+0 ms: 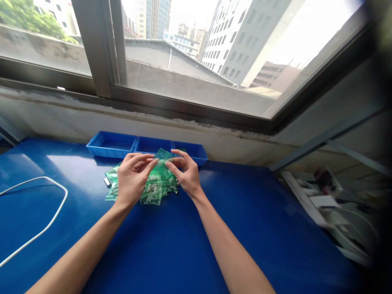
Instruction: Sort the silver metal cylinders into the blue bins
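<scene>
Pinching a translucent green plastic bag (pixel 163 154) between them, the left hand (pixel 132 176) and right hand (pixel 187 173) flanked it closely, just above a loose heap of green plastic packets (pixel 152 191) on the glossy blue desk (pixel 171 249)

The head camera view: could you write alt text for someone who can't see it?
A person's left hand and right hand finger a translucent green bag over a pile of green bags on a blue table. Three blue bins stand in a row behind, below a window; a white cable lies to the left.
</scene>
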The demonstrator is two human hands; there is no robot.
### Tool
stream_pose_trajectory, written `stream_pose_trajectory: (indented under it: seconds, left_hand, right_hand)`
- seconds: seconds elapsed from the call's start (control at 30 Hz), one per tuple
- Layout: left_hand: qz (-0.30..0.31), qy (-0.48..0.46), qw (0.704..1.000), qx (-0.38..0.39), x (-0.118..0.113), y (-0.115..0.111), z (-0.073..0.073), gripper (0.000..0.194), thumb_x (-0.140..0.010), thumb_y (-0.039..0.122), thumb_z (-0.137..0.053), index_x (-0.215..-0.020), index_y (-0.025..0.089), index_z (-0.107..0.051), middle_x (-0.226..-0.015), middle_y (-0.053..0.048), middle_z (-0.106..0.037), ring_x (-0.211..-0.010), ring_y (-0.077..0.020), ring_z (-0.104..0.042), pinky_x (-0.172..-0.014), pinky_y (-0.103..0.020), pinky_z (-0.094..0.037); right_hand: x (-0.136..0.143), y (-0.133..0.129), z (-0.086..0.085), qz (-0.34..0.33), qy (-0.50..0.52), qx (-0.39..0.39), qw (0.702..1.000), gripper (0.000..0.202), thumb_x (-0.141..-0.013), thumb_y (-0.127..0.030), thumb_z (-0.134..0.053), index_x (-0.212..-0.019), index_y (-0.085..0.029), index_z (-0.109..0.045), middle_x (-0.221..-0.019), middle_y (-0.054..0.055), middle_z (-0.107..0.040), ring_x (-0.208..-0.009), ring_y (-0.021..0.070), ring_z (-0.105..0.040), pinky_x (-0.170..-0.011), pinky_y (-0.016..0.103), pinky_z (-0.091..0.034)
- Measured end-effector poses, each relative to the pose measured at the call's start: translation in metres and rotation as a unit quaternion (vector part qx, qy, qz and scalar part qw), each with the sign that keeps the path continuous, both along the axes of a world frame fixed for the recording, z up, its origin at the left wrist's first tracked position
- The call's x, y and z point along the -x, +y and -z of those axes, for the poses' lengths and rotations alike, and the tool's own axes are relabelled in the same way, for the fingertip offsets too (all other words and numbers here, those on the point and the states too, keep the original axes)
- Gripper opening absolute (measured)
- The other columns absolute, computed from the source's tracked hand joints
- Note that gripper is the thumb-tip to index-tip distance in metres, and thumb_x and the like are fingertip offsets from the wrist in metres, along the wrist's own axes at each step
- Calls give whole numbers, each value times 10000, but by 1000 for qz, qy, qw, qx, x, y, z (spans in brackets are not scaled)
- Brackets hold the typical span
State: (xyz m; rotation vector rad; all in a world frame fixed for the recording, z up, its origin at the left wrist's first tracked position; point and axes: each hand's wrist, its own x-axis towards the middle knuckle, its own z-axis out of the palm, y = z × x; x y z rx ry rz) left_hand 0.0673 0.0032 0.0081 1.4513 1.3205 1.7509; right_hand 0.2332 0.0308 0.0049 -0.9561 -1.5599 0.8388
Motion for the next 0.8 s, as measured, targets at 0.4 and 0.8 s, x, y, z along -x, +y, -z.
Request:
stream_pose_trajectory:
  seconds: [0.4,0.8]
  left_hand:
    - [76,355,929,-78,8,3,12,219,-944,290,-557,-1076,211,-713,-1137,-100,-690,-1086,-259,-654,-969,-433,-549]
    - [109,494,861,-54,8,-2,15,429,-897,486,-596,-1211,201,-663,-1312,-124,-629,-1373,-374,-409,-1105,-565,-409]
  right_hand:
    - [-43,56,-10,315,-66,-70,944,299,-821,-475,-676,-760,-210,-554,-678,-4,-640,-623,156,-627,-637,266,-488]
    - [-44,59,1,256,-339,-104,900,312,-961,-419,-539,-895,-226,-775,-1094,82,-747,-1159,291,-567,-983,440,-418]
